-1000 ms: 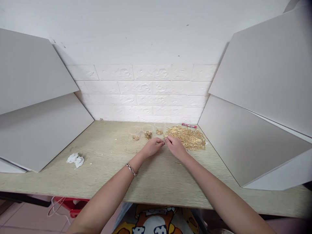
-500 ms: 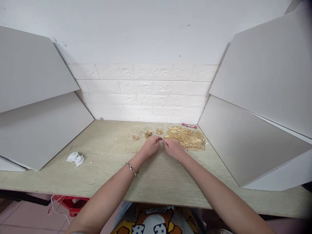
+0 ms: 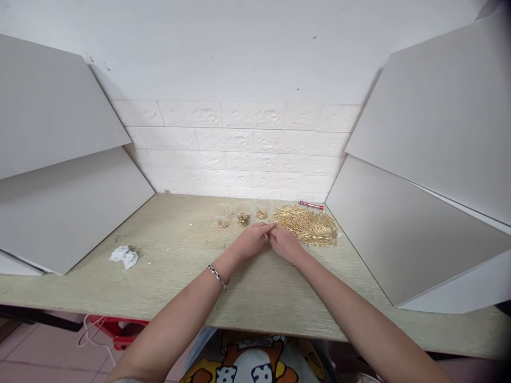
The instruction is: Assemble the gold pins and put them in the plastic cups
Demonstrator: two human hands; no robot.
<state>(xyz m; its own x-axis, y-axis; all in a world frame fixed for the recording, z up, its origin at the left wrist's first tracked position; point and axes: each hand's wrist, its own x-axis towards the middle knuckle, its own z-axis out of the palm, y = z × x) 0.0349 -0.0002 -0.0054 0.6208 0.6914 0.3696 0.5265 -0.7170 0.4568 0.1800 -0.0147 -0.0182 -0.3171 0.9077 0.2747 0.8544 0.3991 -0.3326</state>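
In the head view, three clear cups stand in a row toward the back of the desk, each holding small gold bits too many to count. To the right of the cups lies one heap of gold pins, also past counting, and one loose pin lies by the right forearm. There is one red pen just behind the heap and one crumpled tissue well apart on the left.

At least two boards stand on each side, the left boards and the right boards, closing in the desk up to the white wall. A red stool and a cable show below the desk edge.

The left hand, with one bracelet at its wrist, and the right hand meet at the fingers in front of the cups and the heap. The right fingers are curled in; the left ones reach across to them. Whether either is clamped on something cannot be told: the fingers hide it. The right hand covers the heap's near left edge.
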